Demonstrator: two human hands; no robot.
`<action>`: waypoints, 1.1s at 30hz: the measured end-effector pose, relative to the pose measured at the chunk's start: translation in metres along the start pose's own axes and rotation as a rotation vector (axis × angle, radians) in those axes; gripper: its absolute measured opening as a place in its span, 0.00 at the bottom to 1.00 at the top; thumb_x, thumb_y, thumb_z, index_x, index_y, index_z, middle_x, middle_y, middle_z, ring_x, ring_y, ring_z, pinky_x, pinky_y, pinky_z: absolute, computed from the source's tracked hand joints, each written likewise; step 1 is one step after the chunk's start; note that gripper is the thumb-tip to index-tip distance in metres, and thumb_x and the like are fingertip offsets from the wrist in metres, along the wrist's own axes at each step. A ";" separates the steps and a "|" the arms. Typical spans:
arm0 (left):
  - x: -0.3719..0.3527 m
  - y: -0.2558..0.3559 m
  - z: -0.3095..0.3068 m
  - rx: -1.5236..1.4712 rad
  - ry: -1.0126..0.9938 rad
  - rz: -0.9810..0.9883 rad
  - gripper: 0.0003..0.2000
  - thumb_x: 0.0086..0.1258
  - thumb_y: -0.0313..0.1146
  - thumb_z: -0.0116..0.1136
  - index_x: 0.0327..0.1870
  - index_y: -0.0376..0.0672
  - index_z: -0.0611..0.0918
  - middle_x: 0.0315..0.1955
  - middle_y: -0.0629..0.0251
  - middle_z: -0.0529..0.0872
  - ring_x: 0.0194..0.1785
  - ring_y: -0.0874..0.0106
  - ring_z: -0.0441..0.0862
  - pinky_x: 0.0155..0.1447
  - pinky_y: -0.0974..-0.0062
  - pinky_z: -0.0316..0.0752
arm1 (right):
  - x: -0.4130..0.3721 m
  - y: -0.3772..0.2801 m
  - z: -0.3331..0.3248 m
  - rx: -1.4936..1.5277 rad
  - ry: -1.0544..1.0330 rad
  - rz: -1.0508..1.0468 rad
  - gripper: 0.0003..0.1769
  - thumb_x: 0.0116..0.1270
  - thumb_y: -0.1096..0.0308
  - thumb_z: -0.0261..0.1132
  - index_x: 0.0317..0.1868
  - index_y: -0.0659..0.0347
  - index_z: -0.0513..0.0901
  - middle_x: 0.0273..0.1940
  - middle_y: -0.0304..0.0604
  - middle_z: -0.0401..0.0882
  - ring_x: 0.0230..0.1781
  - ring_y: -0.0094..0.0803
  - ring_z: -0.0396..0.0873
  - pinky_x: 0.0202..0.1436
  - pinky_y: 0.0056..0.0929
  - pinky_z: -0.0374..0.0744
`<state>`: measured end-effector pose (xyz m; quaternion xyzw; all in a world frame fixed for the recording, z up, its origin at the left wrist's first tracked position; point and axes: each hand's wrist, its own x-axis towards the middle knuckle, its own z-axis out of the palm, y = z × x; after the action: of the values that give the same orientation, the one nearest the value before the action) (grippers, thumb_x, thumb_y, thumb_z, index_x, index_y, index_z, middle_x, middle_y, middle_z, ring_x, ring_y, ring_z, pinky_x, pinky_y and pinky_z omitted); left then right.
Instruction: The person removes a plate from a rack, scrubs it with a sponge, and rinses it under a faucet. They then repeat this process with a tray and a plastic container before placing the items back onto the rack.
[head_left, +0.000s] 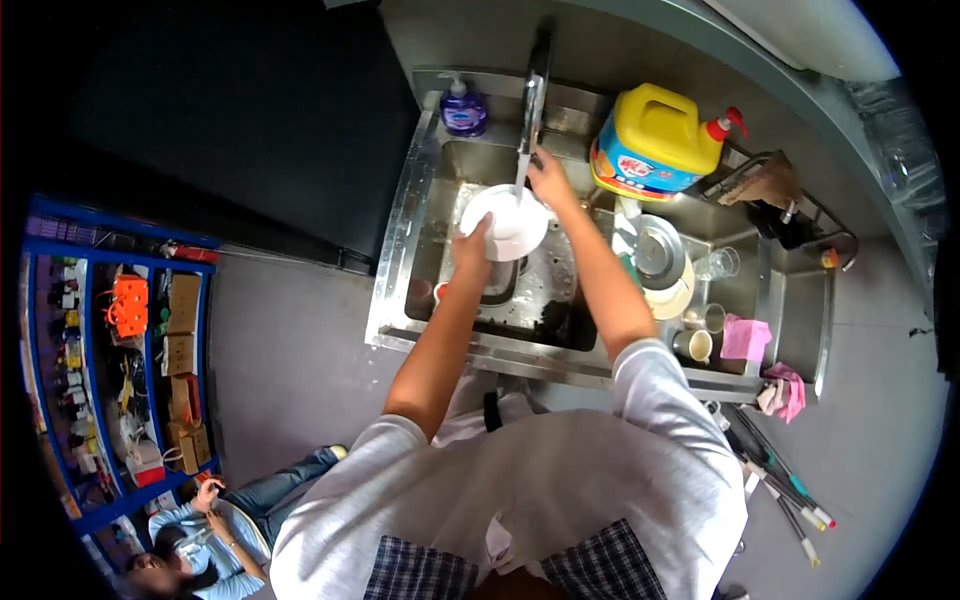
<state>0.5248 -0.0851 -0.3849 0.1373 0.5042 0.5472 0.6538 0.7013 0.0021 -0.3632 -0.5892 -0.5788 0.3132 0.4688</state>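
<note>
Head view shows the left hand gripping a white bowl at its near side, with the thumb over the rim, above the left basin of the metal sink. Right hand is beside the far rim of the bowl and close to the tap; its fingers look partly bent, but I cannot tell if they touch the tap or hold anything. Water seems to fall from the tap into the bowl, so the step in hand looks like rinsing. From this position, a next move calls for firm left fingers and a level bowl, because wet ceramic may slip. In the neighbouring basin are a round metal lid, a clear glass and a cup, near a pink cloth.
</note>
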 end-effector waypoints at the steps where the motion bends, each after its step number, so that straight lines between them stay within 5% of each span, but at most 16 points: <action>1: 0.001 -0.005 0.001 -0.028 -0.037 0.015 0.24 0.58 0.29 0.69 0.56 0.34 0.75 0.48 0.58 0.82 0.49 0.67 0.80 0.50 0.69 0.76 | -0.008 0.032 0.014 0.047 0.187 -0.019 0.33 0.62 0.61 0.66 0.64 0.68 0.68 0.54 0.58 0.77 0.53 0.47 0.77 0.60 0.35 0.71; 2: 0.003 -0.010 0.004 -0.058 -0.075 0.033 0.24 0.58 0.28 0.69 0.56 0.35 0.75 0.48 0.58 0.82 0.48 0.67 0.80 0.50 0.69 0.77 | -0.040 -0.024 -0.003 0.366 0.086 0.207 0.34 0.62 0.68 0.64 0.66 0.71 0.63 0.68 0.57 0.63 0.67 0.43 0.65 0.69 0.37 0.64; 3: 0.006 -0.014 0.007 -0.091 -0.110 0.053 0.23 0.58 0.28 0.68 0.55 0.35 0.75 0.48 0.58 0.82 0.48 0.67 0.81 0.50 0.69 0.77 | -0.058 -0.005 -0.005 0.089 0.049 0.294 0.32 0.61 0.69 0.66 0.63 0.72 0.67 0.62 0.55 0.71 0.63 0.41 0.70 0.66 0.35 0.68; 5: 0.017 -0.025 0.005 -0.030 -0.144 0.058 0.24 0.58 0.29 0.69 0.55 0.35 0.74 0.46 0.58 0.82 0.47 0.67 0.81 0.49 0.70 0.78 | -0.084 0.022 0.000 1.189 -0.160 0.690 0.25 0.59 0.73 0.67 0.58 0.69 0.73 0.49 0.48 0.81 0.48 0.41 0.81 0.56 0.36 0.78; 10: 0.059 -0.033 0.000 1.085 0.062 0.508 0.24 0.71 0.43 0.52 0.56 0.28 0.73 0.58 0.39 0.73 0.61 0.53 0.72 0.63 0.55 0.67 | -0.091 0.005 0.020 1.067 0.091 0.573 0.22 0.55 0.81 0.65 0.52 0.71 0.75 0.43 0.50 0.82 0.42 0.41 0.83 0.47 0.40 0.82; 12: 0.057 -0.035 0.006 1.205 -0.195 0.672 0.26 0.75 0.46 0.39 0.62 0.32 0.69 0.64 0.33 0.65 0.67 0.47 0.62 0.70 0.57 0.57 | -0.088 -0.010 0.036 0.825 0.145 0.473 0.17 0.54 0.81 0.63 0.46 0.71 0.80 0.40 0.45 0.83 0.38 0.33 0.82 0.41 0.30 0.79; 15: 0.068 -0.042 0.032 0.474 -0.175 0.351 0.23 0.75 0.51 0.38 0.55 0.41 0.74 0.52 0.49 0.77 0.55 0.57 0.74 0.58 0.60 0.70 | -0.090 -0.038 0.045 0.277 0.105 0.256 0.18 0.60 0.77 0.61 0.52 0.67 0.79 0.42 0.46 0.84 0.39 0.31 0.81 0.44 0.27 0.77; 17: 0.041 0.002 0.041 -0.016 -0.351 -0.220 0.22 0.75 0.53 0.38 0.49 0.44 0.76 0.42 0.58 0.81 0.46 0.63 0.79 0.49 0.62 0.76 | -0.105 -0.057 0.051 0.127 0.118 0.020 0.21 0.62 0.77 0.57 0.57 0.65 0.76 0.49 0.50 0.82 0.49 0.39 0.81 0.50 0.31 0.77; 18: 0.067 -0.014 0.031 -0.092 -0.368 -0.212 0.20 0.74 0.55 0.39 0.43 0.48 0.76 0.30 0.68 0.79 0.36 0.68 0.79 0.38 0.65 0.77 | -0.108 -0.057 0.048 -0.079 0.036 -0.169 0.26 0.64 0.73 0.58 0.65 0.60 0.71 0.62 0.51 0.72 0.64 0.48 0.70 0.62 0.38 0.70; 19: 0.091 -0.024 0.012 -0.351 -0.756 -0.259 0.22 0.73 0.55 0.38 0.49 0.47 0.76 0.38 0.63 0.81 0.43 0.65 0.81 0.44 0.62 0.79 | -0.110 -0.055 0.043 -0.171 -0.047 -0.215 0.27 0.65 0.71 0.58 0.66 0.58 0.69 0.65 0.50 0.67 0.66 0.49 0.66 0.65 0.41 0.66; 21: 0.046 0.001 0.018 -0.315 -0.541 -0.257 0.25 0.73 0.54 0.38 0.60 0.46 0.73 0.52 0.54 0.79 0.53 0.61 0.79 0.57 0.58 0.76 | -0.112 -0.078 0.026 -0.347 -0.209 -0.309 0.30 0.66 0.66 0.60 0.69 0.55 0.65 0.71 0.48 0.59 0.72 0.52 0.56 0.71 0.47 0.58; 22: 0.042 0.003 0.013 -0.388 -0.706 -0.253 0.26 0.73 0.54 0.37 0.63 0.46 0.70 0.56 0.54 0.76 0.58 0.60 0.75 0.61 0.57 0.72 | -0.116 -0.085 0.015 -0.511 -0.354 -0.275 0.33 0.69 0.55 0.56 0.72 0.52 0.59 0.74 0.48 0.51 0.75 0.52 0.48 0.75 0.52 0.48; 24: 0.041 0.003 0.010 -0.540 -1.042 -0.245 0.28 0.74 0.52 0.36 0.70 0.46 0.65 0.65 0.54 0.69 0.66 0.59 0.69 0.70 0.57 0.63 | -0.108 -0.073 0.004 -0.660 -0.330 -0.224 0.33 0.71 0.52 0.52 0.73 0.52 0.58 0.74 0.49 0.50 0.75 0.52 0.46 0.75 0.53 0.46; 27: 0.037 -0.006 0.032 -0.704 -0.869 -0.412 0.28 0.75 0.49 0.34 0.73 0.49 0.58 0.72 0.63 0.61 0.73 0.60 0.57 0.75 0.58 0.51 | -0.084 -0.052 0.017 -0.755 -0.168 -0.173 0.34 0.72 0.48 0.46 0.74 0.52 0.55 0.75 0.51 0.47 0.75 0.54 0.44 0.75 0.53 0.43; 28: 0.028 -0.006 0.040 -0.770 -1.069 -0.395 0.26 0.77 0.46 0.32 0.75 0.55 0.54 0.74 0.71 0.55 0.76 0.62 0.49 0.77 0.61 0.45 | -0.078 -0.049 0.031 -0.753 -0.147 -0.180 0.34 0.72 0.48 0.46 0.74 0.52 0.55 0.75 0.51 0.46 0.75 0.55 0.44 0.75 0.53 0.43; 33: 0.046 -0.044 0.017 -0.755 -1.132 -0.325 0.30 0.73 0.55 0.38 0.74 0.56 0.58 0.73 0.64 0.56 0.74 0.61 0.55 0.75 0.55 0.52 | -0.093 -0.065 0.018 -0.828 -0.455 -0.240 0.36 0.73 0.47 0.45 0.75 0.56 0.51 0.76 0.51 0.42 0.76 0.55 0.43 0.76 0.51 0.43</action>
<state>0.5594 -0.0552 -0.4327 0.0874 -0.1246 0.4247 0.8925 0.6475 -0.0927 -0.3262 -0.5718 -0.8064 0.1212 0.0894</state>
